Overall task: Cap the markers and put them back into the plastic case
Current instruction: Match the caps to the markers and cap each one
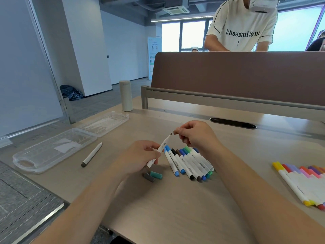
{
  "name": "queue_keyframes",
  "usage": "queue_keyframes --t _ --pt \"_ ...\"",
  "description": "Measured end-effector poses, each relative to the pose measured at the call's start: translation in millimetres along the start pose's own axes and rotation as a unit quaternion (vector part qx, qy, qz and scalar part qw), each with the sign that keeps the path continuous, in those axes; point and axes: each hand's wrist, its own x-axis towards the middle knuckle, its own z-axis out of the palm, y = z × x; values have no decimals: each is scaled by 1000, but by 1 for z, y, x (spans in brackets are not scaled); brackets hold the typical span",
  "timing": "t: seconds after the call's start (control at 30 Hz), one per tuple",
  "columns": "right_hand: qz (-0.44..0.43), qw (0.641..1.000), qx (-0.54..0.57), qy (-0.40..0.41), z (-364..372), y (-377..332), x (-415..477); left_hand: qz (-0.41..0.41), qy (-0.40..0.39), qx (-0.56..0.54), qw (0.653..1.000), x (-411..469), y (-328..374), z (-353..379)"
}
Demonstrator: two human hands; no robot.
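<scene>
Frame centre: left hand (140, 155) gripping marker (162, 146), long axis slanting up-right, bare tip aimed at cap (175, 132) pinched in right hand (197, 136), just beside tip, not yet on.

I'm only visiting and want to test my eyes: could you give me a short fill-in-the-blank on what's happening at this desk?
1. The left hand grips a white marker with its cap ____; the right hand pinches that cap beside the tip.
2. ____ loose caps lie on the desk below the left hand.
3. The clear plastic case lies ____, no markers inside.
4. A lone marker lies between the case and the ____ hand.

Missing words: off; two; open; left.
</scene>
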Motion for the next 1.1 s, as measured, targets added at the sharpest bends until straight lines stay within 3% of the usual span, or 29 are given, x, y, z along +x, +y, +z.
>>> queue_keyframes --t 0.37,0.6,0.73,0.9,1.1 --pt "-19 998 -34 -47 6 -4 -7 30 13 52 998 -3 4 2" --pt "-40 999 -3 6 16 1 -6 40 30 73 996 -4 16 1" --pt "-41 999 -17 6 20 5 -5 14 21 49 999 -3 19 4" --pt "-16 998 -12 -57 25 8 -8 -48 38 -28 998 2 15 11" --pt "-10 998 -51 -20 28 9 -6 -109 44 -3 993 14 20 14"
